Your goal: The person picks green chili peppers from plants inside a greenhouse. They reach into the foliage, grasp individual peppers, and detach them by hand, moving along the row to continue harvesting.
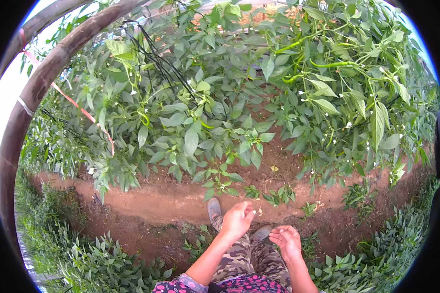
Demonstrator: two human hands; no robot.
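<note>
My left hand (237,219) is held out over my legs, fingers bent, near my shoe; whether something thin lies between its fingertips I cannot tell. To its right and a little lower, my right hand (286,240) has curled fingers, and no held thing shows in it. Before me stand leafy pepper plants (190,139) with small white flowers. Long green chili peppers (333,64) hang at the upper right, and a curled green pepper (144,118) hangs left of the middle. Several thin black strings (161,62) run down among the leaves at the upper left.
A curved pole (40,84) arches along the left side, with a red-pink ribbon (82,110) slanting down from it. Cut sprigs or small plants (280,195) lie on the soil ridge (143,201) by my shoes (214,207). More low green plants (106,260) grow behind me on both sides.
</note>
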